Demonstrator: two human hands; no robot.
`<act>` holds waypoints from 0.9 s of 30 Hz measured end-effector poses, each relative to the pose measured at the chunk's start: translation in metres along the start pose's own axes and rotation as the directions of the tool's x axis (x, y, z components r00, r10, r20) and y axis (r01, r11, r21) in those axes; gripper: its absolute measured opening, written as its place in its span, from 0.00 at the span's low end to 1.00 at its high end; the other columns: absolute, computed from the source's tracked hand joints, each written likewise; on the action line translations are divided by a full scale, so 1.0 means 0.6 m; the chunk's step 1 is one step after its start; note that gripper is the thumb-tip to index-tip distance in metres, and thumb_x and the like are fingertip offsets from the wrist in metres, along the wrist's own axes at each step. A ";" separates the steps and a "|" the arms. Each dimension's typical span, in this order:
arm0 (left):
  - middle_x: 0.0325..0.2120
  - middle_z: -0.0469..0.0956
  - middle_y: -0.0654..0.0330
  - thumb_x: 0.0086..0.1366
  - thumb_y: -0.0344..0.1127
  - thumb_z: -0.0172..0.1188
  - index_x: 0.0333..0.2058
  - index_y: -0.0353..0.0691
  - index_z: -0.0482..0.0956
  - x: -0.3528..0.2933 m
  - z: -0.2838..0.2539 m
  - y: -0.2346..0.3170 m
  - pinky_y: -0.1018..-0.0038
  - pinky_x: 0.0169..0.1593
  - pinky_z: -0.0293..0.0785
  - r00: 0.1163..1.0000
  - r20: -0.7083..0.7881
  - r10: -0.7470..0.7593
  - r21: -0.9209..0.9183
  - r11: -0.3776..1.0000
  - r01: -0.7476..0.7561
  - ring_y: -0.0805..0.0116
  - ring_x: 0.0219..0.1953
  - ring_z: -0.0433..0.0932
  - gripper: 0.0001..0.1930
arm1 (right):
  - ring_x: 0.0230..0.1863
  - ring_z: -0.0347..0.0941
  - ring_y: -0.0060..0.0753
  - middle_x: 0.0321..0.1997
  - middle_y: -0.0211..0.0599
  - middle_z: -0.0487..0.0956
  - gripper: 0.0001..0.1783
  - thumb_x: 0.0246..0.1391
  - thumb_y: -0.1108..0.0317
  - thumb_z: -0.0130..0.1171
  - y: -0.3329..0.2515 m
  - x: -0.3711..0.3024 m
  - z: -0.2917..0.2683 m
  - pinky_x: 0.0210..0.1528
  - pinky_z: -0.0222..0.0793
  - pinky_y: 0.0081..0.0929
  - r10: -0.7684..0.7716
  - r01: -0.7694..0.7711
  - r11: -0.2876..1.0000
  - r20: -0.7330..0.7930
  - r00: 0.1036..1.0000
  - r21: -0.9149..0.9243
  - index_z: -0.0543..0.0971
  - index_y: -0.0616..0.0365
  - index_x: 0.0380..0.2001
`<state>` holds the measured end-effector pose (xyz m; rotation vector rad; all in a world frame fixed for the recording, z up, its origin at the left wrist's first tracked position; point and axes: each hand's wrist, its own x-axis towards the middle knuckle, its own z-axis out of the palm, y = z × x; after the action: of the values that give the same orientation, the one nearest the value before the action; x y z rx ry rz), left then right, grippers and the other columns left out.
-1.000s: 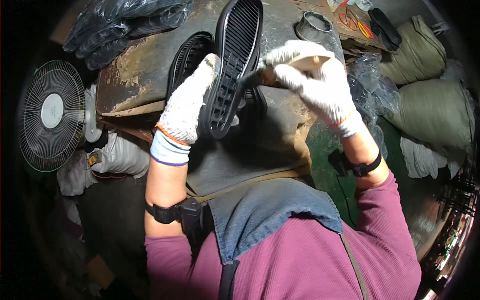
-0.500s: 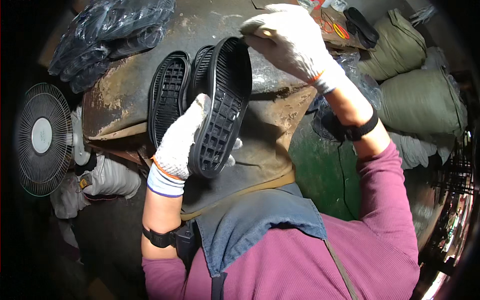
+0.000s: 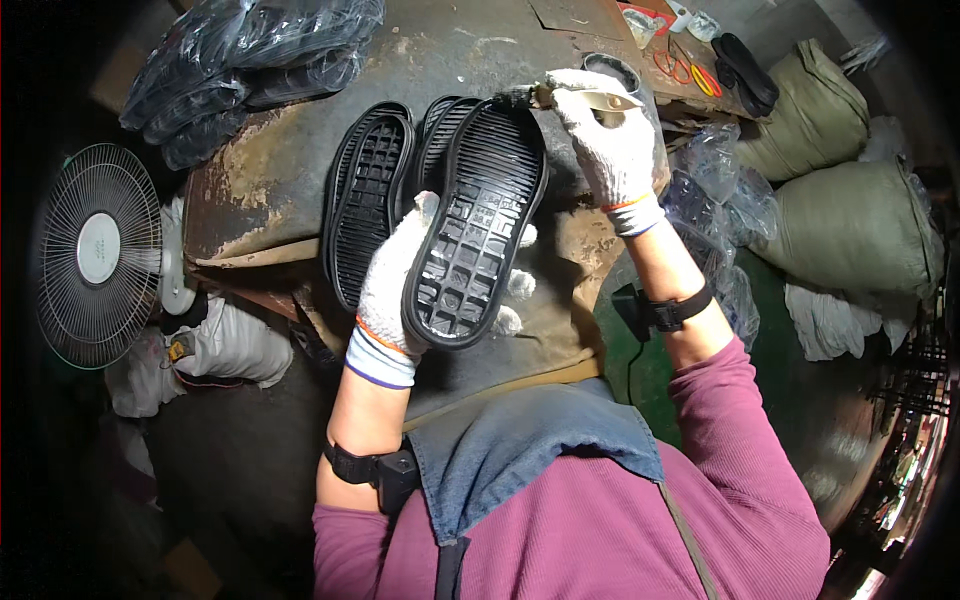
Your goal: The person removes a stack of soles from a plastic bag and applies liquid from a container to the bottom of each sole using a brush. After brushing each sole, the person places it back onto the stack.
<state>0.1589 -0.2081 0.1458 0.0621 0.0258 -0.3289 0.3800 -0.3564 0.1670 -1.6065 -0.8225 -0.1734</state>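
My gloved left hand (image 3: 392,270) is closed around a black shoe sole (image 3: 470,235), its ribbed and gridded hollow side tilted up toward me. A brush (image 3: 603,101) with a pale handle is gripped in my gloved right hand (image 3: 608,150); its dark bristles meet the far end of the sole. Another black sole (image 3: 368,215) leans at the table edge just left of my left hand. A further sole (image 3: 432,140) shows partly behind the held one. Beyond my right hand stands a round tin (image 3: 610,68), partly hidden by the glove.
Clear plastic bags of black soles (image 3: 250,70) lie at the worn table's (image 3: 235,190) far left. A fan (image 3: 98,245) stands left of it. Scissors (image 3: 690,75) and dark soles (image 3: 745,75) rest at the far right, near stuffed green sacks (image 3: 850,215).
My right hand has come down and nearer, bringing the brush to the sole's far end. The held sole now faces more squarely up. The whole view has shifted slightly.
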 end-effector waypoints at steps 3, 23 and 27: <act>0.66 0.67 0.35 0.76 0.63 0.45 0.73 0.35 0.57 -0.005 -0.005 0.000 0.33 0.49 0.79 1.000 -0.005 -0.002 -0.009 1.000 0.002 0.28 0.55 0.77 0.41 | 0.43 0.81 0.21 0.43 0.30 0.87 0.15 0.61 0.68 0.67 -0.015 -0.042 0.026 0.49 0.77 0.21 0.155 -0.194 0.942 0.157 0.975 0.273 0.85 0.58 0.50; 0.65 0.74 0.52 0.80 0.55 0.37 0.66 0.41 0.72 -0.003 -0.035 0.001 0.50 0.71 0.66 0.918 0.146 0.369 -0.021 0.929 -0.370 0.51 0.63 0.76 0.29 | 0.53 0.83 0.34 0.47 0.32 0.88 0.12 0.54 0.65 0.72 -0.122 -0.097 0.046 0.73 0.62 0.47 -0.332 0.283 0.943 0.441 0.834 0.174 0.89 0.52 0.42; 0.66 0.69 0.41 0.77 0.62 0.43 0.70 0.35 0.63 -0.003 -0.030 0.023 0.42 0.69 0.66 0.890 0.018 0.457 0.038 0.889 -0.457 0.43 0.66 0.71 0.38 | 0.61 0.78 0.42 0.51 0.30 0.86 0.14 0.52 0.63 0.74 -0.143 -0.103 0.039 0.70 0.65 0.47 -0.419 0.441 0.889 0.600 0.681 0.121 0.89 0.46 0.44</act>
<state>0.1615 -0.1934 0.1286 0.1058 -0.0046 0.1447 0.2763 -0.3613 0.1970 -1.4797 -1.7269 0.0139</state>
